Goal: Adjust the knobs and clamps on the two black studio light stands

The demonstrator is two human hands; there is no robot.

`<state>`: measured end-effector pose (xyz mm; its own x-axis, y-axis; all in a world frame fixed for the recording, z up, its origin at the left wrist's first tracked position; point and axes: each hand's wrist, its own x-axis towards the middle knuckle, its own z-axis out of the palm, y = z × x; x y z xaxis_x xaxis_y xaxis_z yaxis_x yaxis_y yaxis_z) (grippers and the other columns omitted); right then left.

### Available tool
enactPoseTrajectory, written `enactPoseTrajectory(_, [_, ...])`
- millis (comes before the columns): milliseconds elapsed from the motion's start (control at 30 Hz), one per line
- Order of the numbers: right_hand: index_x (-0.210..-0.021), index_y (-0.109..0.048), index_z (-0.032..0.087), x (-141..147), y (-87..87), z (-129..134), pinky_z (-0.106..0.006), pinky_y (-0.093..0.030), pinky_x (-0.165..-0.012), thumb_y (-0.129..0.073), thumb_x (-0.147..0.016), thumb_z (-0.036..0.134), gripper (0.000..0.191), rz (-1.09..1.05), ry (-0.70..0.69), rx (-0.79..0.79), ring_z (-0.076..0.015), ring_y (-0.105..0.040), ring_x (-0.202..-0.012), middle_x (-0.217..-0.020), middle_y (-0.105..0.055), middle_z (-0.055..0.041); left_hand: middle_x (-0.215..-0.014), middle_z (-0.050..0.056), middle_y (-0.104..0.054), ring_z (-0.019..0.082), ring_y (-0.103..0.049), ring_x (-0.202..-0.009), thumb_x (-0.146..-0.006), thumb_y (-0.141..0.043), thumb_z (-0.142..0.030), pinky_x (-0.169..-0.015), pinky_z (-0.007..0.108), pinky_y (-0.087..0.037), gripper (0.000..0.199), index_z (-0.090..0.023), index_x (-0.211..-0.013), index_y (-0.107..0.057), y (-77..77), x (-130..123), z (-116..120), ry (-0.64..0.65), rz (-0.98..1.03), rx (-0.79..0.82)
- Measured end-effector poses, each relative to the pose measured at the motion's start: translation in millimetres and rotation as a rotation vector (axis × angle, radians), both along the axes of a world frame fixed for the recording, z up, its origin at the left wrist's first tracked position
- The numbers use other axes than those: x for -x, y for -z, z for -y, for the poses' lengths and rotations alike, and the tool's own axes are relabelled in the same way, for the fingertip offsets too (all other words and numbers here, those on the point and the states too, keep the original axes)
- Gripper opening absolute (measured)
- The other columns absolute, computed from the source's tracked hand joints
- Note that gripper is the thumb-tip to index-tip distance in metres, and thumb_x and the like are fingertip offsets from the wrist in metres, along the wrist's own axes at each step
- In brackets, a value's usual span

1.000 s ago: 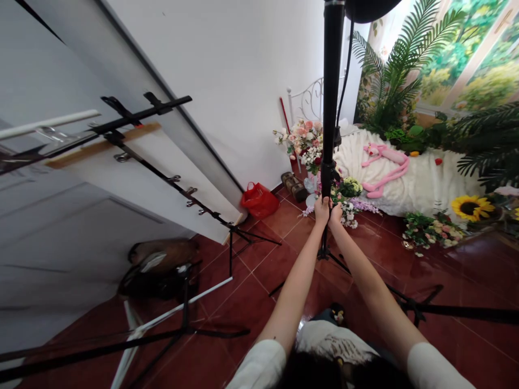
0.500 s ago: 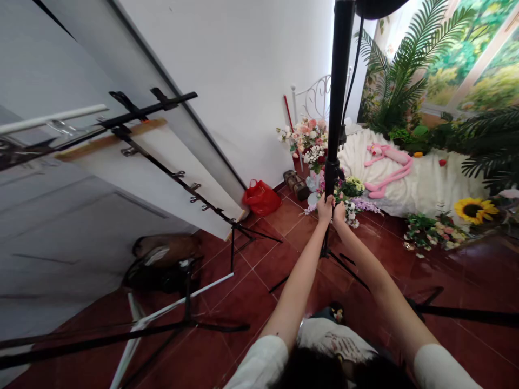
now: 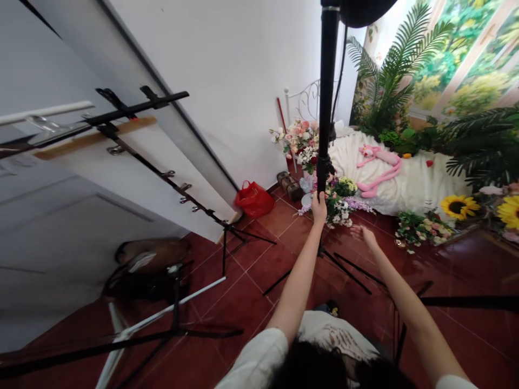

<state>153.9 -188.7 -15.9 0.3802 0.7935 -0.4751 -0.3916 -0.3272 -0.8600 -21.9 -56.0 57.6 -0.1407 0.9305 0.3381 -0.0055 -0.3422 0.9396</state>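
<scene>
A black light stand (image 3: 326, 92) rises upright in front of me, with a dark round lamp head (image 3: 367, 12) partly cut off at the top and a thin cable hanging beside the pole. My left hand (image 3: 319, 208) is wrapped round the lower part of the pole, above its spread tripod legs. Off to the pole's right, my right hand (image 3: 364, 235) hangs in the air with its fingers stretched out, holding nothing. Beyond both hands are artificial flowers (image 3: 346, 186) on the floor.
Left stands a backdrop frame (image 3: 150, 156) with clips and a white sheet. Near the wall lies a red plastic bag (image 3: 254, 200). Behind the stand, a white-covered bed (image 3: 421, 189) holds a pink plush toy (image 3: 383, 156). Other black stand legs (image 3: 466, 303) cross the tiled floor.
My right hand has let go of the pole and moved right, its fingers opening out. My left hand still grips the pole. The view has shifted slightly to the right.
</scene>
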Motion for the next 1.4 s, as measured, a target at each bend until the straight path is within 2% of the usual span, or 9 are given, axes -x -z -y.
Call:
enactPoseTrajectory(133, [-0.087, -0.069, 0.017, -62, -0.5, 54, -0.031, -0.060, -0.080, -0.043, -0.093, 0.021, 0.027, -0.018, 0.191, -0.018, -0.0163, -0.074, -0.074, -0.086, -0.077, -0.0086, -0.135, 0.020, -0.054, 0.024, -0.050, -0.131, -0.098, -0.034, -0.051, -0.111, 0.038, -0.037, 0.052, -0.013, -0.131, -0.049, 11.3, -11, 41, -0.270, -0.103, -0.018])
enactPoseTrajectory(300, [-0.085, -0.067, 0.018, -121, -19.6, 133, -0.023, -0.059, -0.071, -0.037, -0.097, 0.018, 0.032, -0.115, 0.538, -0.100, -0.0116, -0.073, -0.072, -0.081, -0.076, -0.0051, -0.152, 0.025, -0.032, 0.028, -0.028, -0.148, -0.096, -0.040, -0.036, -0.122, 0.045, -0.023, 0.055, -0.009, -0.144, -0.035, 45.8, -49, 92, -0.301, -0.189, -0.007])
enactPoseTrajectory(400, [-0.085, -0.066, 0.019, -144, -36.1, 184, -0.022, -0.059, -0.068, -0.036, -0.097, 0.019, 0.033, -0.166, 0.721, -0.164, -0.0109, -0.073, -0.070, -0.079, -0.076, -0.0034, -0.141, 0.024, -0.045, 0.027, -0.043, -0.138, -0.094, -0.043, -0.034, -0.117, 0.044, -0.033, 0.049, -0.011, -0.137, -0.042, 62.0, -89, 114, -0.100, -0.143, 0.032])
enactPoseTrajectory(500, [-0.086, -0.067, 0.019, -163, -49.0, 235, -0.022, -0.059, -0.067, -0.037, -0.097, 0.019, 0.031, -0.207, 0.867, -0.235, -0.0104, -0.072, -0.069, -0.079, -0.076, -0.0030, -0.126, 0.020, -0.058, 0.023, -0.058, -0.120, -0.094, -0.045, -0.036, -0.106, 0.040, -0.045, 0.038, -0.014, -0.125, -0.048, 63.0, -138, 140, 0.220, -0.047, 0.047])
enactPoseTrajectory(733, [-0.086, -0.065, 0.021, -181, -63.8, 326, -0.024, -0.059, -0.065, -0.041, -0.094, 0.018, 0.026, -0.347, 1.038, -0.394, -0.0115, -0.071, -0.067, -0.080, -0.075, -0.0030, -0.115, 0.014, -0.064, 0.019, -0.064, -0.106, -0.095, -0.045, -0.047, -0.099, 0.037, -0.050, 0.034, -0.018, -0.113, -0.051, 20.8, -255, 226, 0.863, 0.035, -0.049])
enactPoseTrajectory(933, [-0.095, -0.065, 0.018, -175, -85.1, 342, -0.027, -0.058, -0.065, -0.038, -0.100, 0.034, 0.032, -0.520, 0.931, -0.457, -0.0139, -0.071, -0.067, -0.081, -0.075, -0.0058, -0.112, 0.013, -0.065, 0.018, -0.065, -0.105, -0.096, -0.040, -0.054, -0.100, 0.038, -0.049, 0.042, -0.019, -0.114, -0.051, -8.0, -334, 300, 1.308, 0.085, -0.141])
enactPoseTrajectory(1100, [-0.081, -0.062, 0.017, -175, -102.0, 339, -0.026, -0.056, -0.063, -0.035, -0.102, 0.044, 0.043, -0.581, 0.933, -0.478, -0.0125, -0.067, -0.060, -0.072, -0.073, -0.0041, -0.118, 0.013, -0.065, 0.019, -0.063, -0.111, -0.093, -0.043, -0.059, -0.100, 0.037, -0.047, 0.048, -0.019, -0.116, -0.054, -22.1, -380, 343, 1.442, 0.090, -0.072])
enactPoseTrajectory(1233, [-0.072, -0.057, 0.018, -179, -106.1, 336, -0.018, -0.047, -0.048, -0.042, -0.100, 0.038, 0.038, -0.595, 0.915, -0.495, -0.0083, -0.057, -0.045, -0.058, -0.066, -0.0001, -0.098, 0.009, -0.069, 0.015, -0.067, -0.088, -0.090, -0.041, -0.065, -0.086, 0.032, -0.051, 0.053, -0.018, -0.104, -0.059, -28.1, -401, 358, 1.503, 0.100, 0.010])
enactPoseTrajectory(1400, [-0.071, -0.055, 0.018, -181, -109.3, 334, -0.013, -0.044, -0.043, -0.046, -0.099, 0.037, 0.036, -0.701, 0.930, -0.552, -0.0059, -0.051, -0.040, -0.052, -0.060, 0.0025, -0.064, 0.001, -0.059, 0.010, -0.055, -0.056, -0.084, -0.041, -0.074, -0.057, 0.023, -0.045, 0.061, -0.016, -0.080, -0.060, -25.0, -409, 355, 1.560, 0.042, 0.070])
